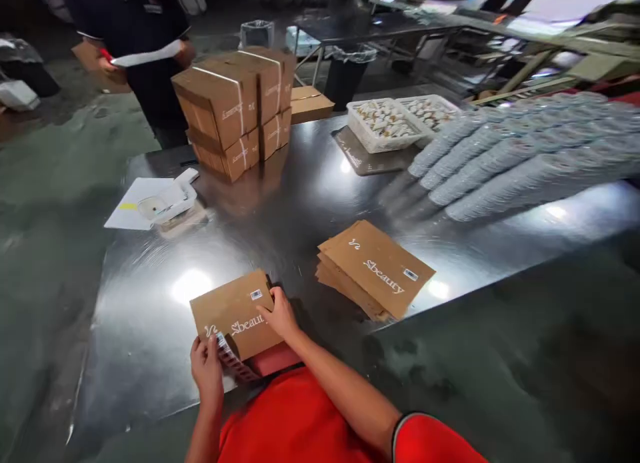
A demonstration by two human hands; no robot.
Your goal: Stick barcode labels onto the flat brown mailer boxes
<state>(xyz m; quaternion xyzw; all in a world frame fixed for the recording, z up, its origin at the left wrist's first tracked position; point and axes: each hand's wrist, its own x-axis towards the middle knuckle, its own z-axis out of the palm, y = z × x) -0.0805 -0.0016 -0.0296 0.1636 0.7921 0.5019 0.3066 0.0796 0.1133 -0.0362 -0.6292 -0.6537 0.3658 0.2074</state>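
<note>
Kraft-brown mailer (233, 316) beneath the splayed right hand (280, 314), left hand (206, 369) pinching a strip of labels (231, 359)

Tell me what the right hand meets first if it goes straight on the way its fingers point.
The kraft Sbeauty mailer comes first: the fingers of the right hand already rest on its edge. Past it, the line seems to run toward the white paper, though depth is unclear.

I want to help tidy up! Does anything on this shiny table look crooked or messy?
Yes, the pile of brown Sbeauty mailers looks messy. The mailers underneath poke out unevenly at the lower left, so the pile's edges don't line up neatly.
</note>
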